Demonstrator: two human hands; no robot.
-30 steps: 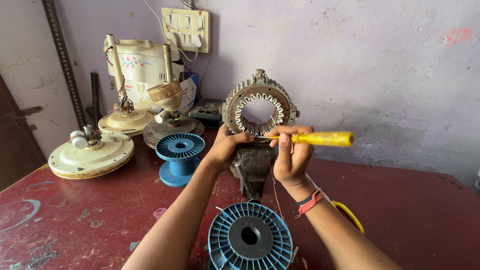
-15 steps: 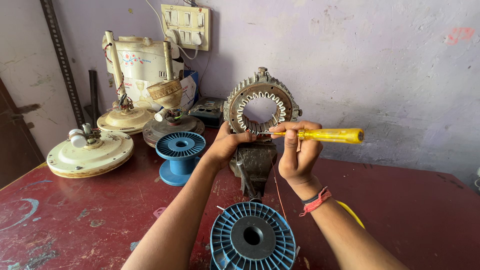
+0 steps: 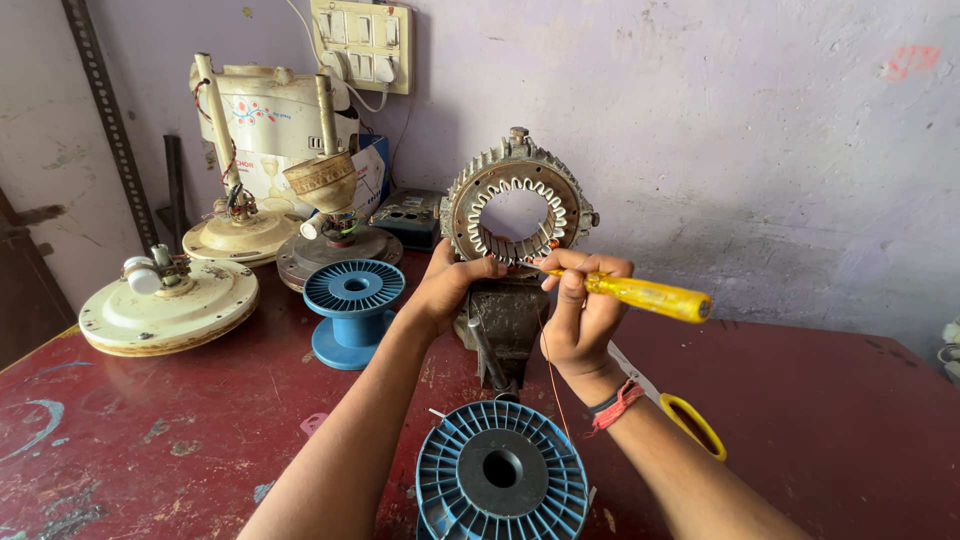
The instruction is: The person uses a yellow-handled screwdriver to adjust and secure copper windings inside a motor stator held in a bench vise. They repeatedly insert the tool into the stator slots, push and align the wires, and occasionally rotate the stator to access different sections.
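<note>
Left hand [image 3: 452, 285] grips the ring-shaped stator [image 3: 516, 208] clamped in a vise [image 3: 505, 320]; right hand [image 3: 580, 305] closes around a yellow screwdriver [image 3: 645, 296] on the red counter [image 3: 830, 420].

Single head-worn view, looking forward and slightly down across dark red worn bench [image 3: 150, 420] toward pale lilac plastered wall [image 3: 760, 150]. Close range: forearms enter from bottom edge, blue ribbed plastic spool [image 3: 500, 480] nearest lens.

Left hand [image 3: 450, 285]: raised, forearm extended, fingers curled in a grip. Right hand [image 3: 580, 310]: raised alongside, fingers pinched closed.
</note>
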